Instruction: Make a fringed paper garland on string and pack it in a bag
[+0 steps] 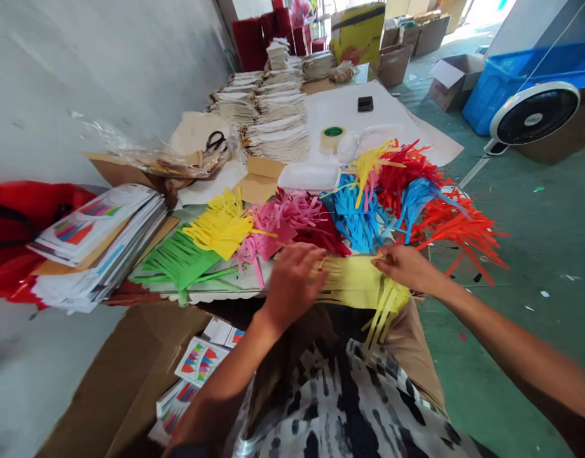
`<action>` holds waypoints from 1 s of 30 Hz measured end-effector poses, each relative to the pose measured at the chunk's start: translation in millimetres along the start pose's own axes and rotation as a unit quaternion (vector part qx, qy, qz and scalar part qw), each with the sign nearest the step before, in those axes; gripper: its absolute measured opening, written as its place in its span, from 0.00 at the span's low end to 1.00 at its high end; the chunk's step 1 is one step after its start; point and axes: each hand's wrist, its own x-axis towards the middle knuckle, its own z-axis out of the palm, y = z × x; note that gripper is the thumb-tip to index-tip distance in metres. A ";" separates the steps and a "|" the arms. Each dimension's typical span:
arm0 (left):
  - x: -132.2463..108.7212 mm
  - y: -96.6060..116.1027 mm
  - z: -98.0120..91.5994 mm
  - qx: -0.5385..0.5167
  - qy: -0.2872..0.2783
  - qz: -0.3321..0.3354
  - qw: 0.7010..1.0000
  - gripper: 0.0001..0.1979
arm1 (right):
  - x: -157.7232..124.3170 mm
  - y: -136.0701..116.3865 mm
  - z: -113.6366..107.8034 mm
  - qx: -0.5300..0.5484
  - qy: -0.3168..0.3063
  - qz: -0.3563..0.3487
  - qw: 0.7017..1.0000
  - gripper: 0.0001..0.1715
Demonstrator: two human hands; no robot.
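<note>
My right hand [404, 267] is closed, pinching the top edge of a pale yellow fringed paper tassel [362, 280]. The uncut middle of this paper lies flat above my lap, and some strips dangle below my right hand. At the paper's left end, my left hand [297, 280] is over the fringe strips. Its fingers are bent and smeared by motion, so I cannot tell whether they grip any strips. Just beyond lie fringed tassels in green [180, 261], bright yellow [220, 226], pink [287, 222], blue [359, 213] and orange-red [464, 226].
A stack of printed sheets [102, 242] stands at the table's left. Behind the tassels are a white plastic tray [309, 177], a tape roll [332, 137], scissors [216, 141] and stacked paper bundles [278, 127]. A fan [535, 117] stands to the right. A cardboard box [111, 381] is at lower left.
</note>
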 end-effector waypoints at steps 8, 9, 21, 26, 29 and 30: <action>-23.6 36.0 88.2 0.040 -0.075 0.134 0.987 0.30 | -13.0 -15.9 -7.5 -0.166 0.095 -0.020 0.981 0.21; -24.8 36.1 91.2 0.045 -0.065 0.130 0.988 0.27 | -21.5 -18.0 -5.1 -0.191 0.123 -0.072 0.971 0.23; -14.5 23.1 51.6 -0.054 -0.083 0.077 0.992 0.14 | -69.7 15.9 21.4 -0.119 0.130 -0.213 0.961 0.21; 3.2 12.4 40.4 -0.124 -0.112 -0.015 0.986 0.06 | -52.3 19.8 -11.7 0.004 0.042 -0.171 0.984 0.15; 12.0 12.2 45.6 -0.088 -0.097 -0.066 0.989 0.11 | -39.7 15.9 -14.5 0.085 0.020 -0.100 0.991 0.19; 13.8 12.7 48.3 -0.065 -0.090 -0.080 0.991 0.12 | -36.7 14.8 -12.6 0.094 0.032 -0.065 0.993 0.20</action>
